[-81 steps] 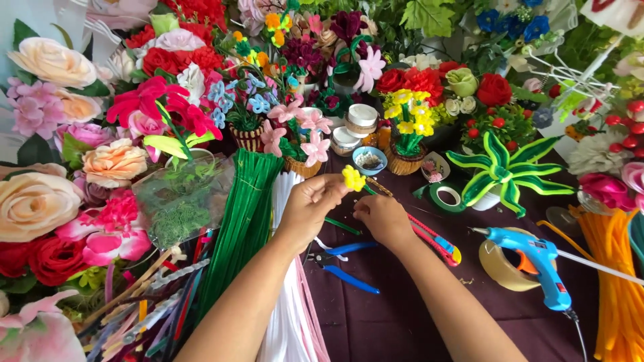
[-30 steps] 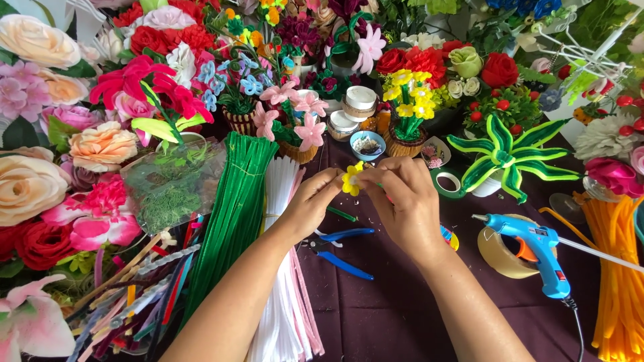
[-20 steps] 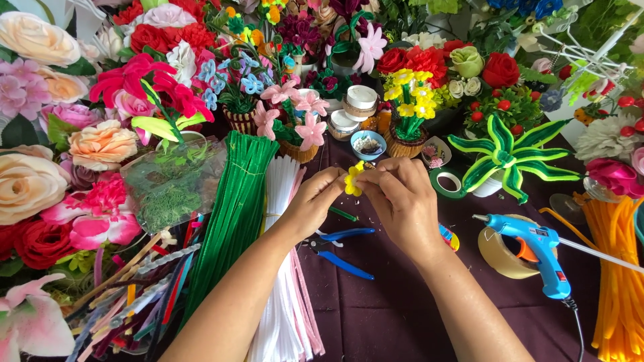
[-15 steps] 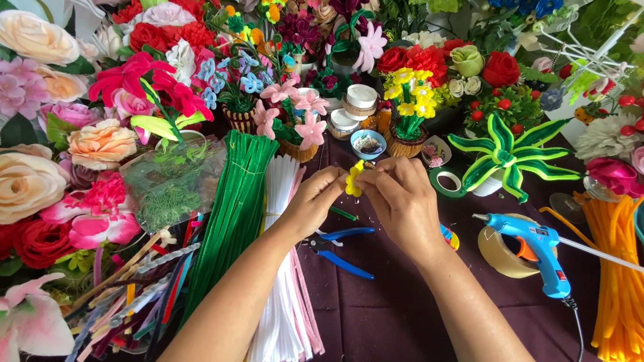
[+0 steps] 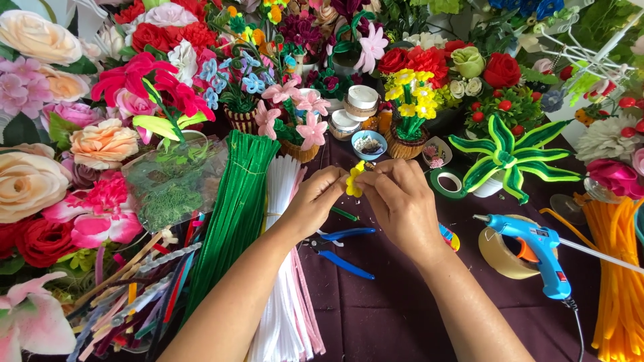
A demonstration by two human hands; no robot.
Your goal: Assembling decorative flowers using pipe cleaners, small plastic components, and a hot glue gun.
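Note:
My left hand and my right hand meet over the dark purple tablecloth. Between their fingertips they pinch a small yellow pipe-cleaner flower. Both hands have fingers curled on it. A short green stem piece lies just under the hands. Blue-handled pliers rest on the cloth below my wrists.
A bundle of green pipe cleaners and white ones lie left. A blue glue gun rests on a tape roll right. Orange pipe cleaners fill the right edge. Craft flowers and small pots crowd the back and left.
My right hand has moved up from the cloth and closed onto the yellow flower with my left hand. Over the last second the hands stay nearly still, fingers working the flower.

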